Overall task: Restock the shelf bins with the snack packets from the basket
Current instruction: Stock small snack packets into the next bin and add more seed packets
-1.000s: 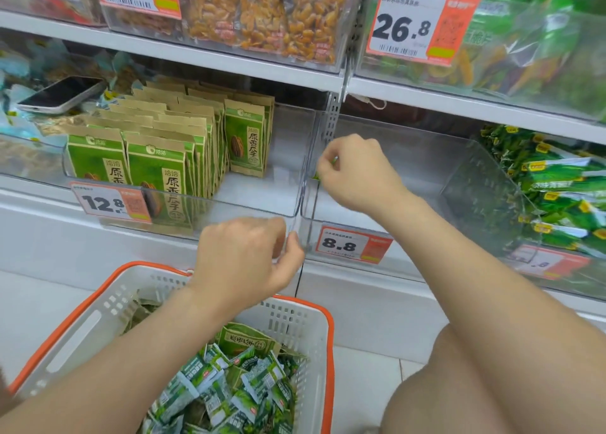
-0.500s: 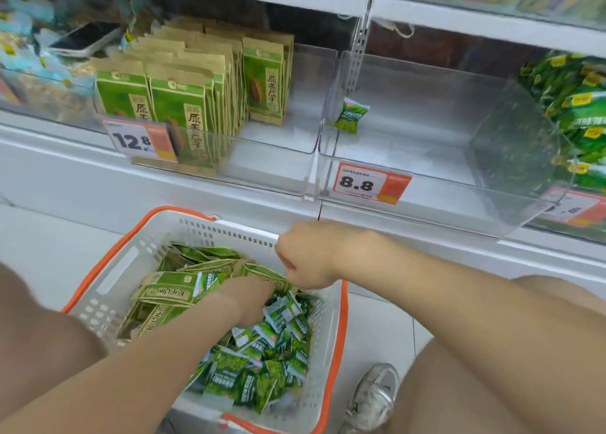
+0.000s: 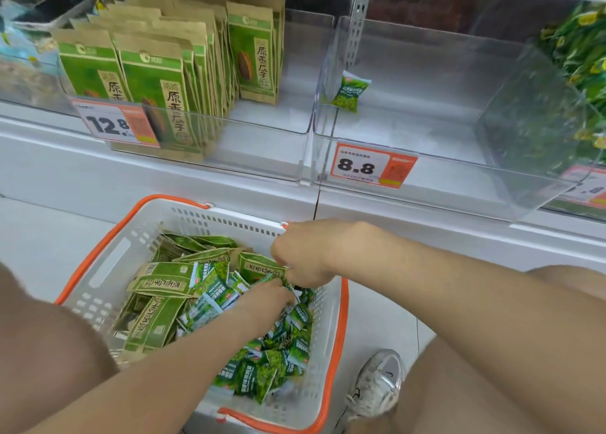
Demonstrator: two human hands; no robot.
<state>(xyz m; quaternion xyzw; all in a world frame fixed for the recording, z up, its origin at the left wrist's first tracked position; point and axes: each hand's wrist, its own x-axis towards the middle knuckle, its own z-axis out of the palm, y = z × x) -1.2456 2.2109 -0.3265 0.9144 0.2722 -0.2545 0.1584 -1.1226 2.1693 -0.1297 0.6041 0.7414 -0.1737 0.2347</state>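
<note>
While I watch from the head view, both hands are down in the basket (image 3: 108, 263), which sits on the floor below the shelf. The right hand (image 3: 305, 256) is knuckles up with its fingers curled down, pinching into the packets (image 3: 272, 364) at the top of the heap. The left hand (image 3: 262, 299) is just beneath it, touching it. Its fingers are buried in the heap, so I cannot tell their pose. Larger bags (image 3: 160, 279) lie flat along the basket's left side, mixed with the packets. The left forearm covers the near part of the heap and the right forearm crosses the basket's right rim. Above the basket stands the clear bin (image 3: 426, 187) with the 8.8 tag (image 3: 372, 164). One packet (image 3: 349, 92) leans in its back left corner. The bin's front wall and the basket's far rim lie between the hands and the bin floor. The left bin (image 3: 288, 112) holds upright rows of bags behind a 12.8 tag (image 3: 114, 123). A phone (image 3: 55, 7) lies further left, and a shoe (image 3: 377, 384) is beside the basket.
</note>
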